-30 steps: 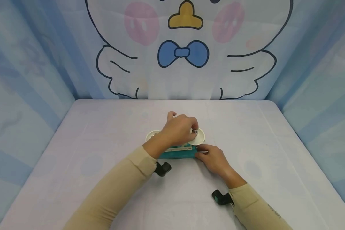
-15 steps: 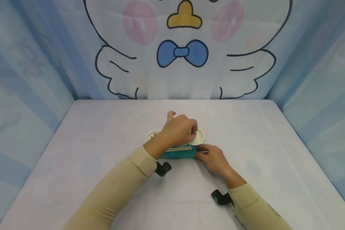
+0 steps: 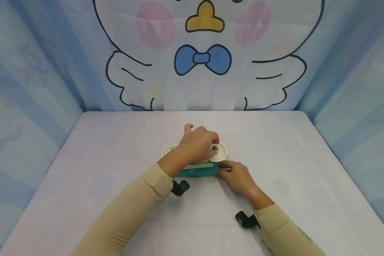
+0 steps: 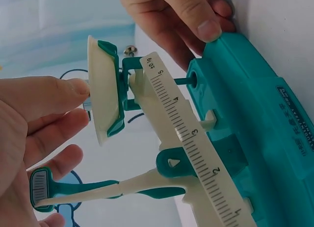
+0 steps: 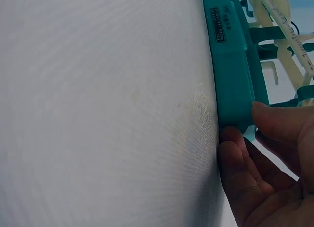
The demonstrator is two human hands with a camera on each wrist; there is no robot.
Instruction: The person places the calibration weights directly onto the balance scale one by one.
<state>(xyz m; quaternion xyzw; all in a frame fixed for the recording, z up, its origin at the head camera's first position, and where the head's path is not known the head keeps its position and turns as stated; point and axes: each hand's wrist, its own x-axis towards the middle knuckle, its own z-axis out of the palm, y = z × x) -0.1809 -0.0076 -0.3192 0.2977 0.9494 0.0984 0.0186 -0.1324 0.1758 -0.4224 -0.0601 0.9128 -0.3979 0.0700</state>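
A teal student balance scale point(image 3: 196, 172) with two white pans stands on the table. Over its right pan point(image 3: 223, 153), my left hand point(image 3: 196, 144) has thumb and forefinger on either side of a small metal weight point(image 3: 215, 148). In the left wrist view the weight point(image 4: 87, 102) shows partly behind the thumb, close against the pan point(image 4: 102, 89). My right hand point(image 3: 238, 176) grips the right end of the base, thumb on top and fingers at its end, as the right wrist view shows of the base point(image 5: 230, 80). The left pan point(image 3: 165, 150) is partly hidden behind my left wrist.
A white graduated beam point(image 4: 189, 138) and a teal pointer frame point(image 4: 83, 188) rise from the base close to my left fingers. The pale tablecloth point(image 3: 131, 142) reaches back to a printed curtain point(image 3: 204, 92).
My left thumb and forefinger have lowered the weight slightly into the right pan, and more of it shows between them. My right hand stays at the base.
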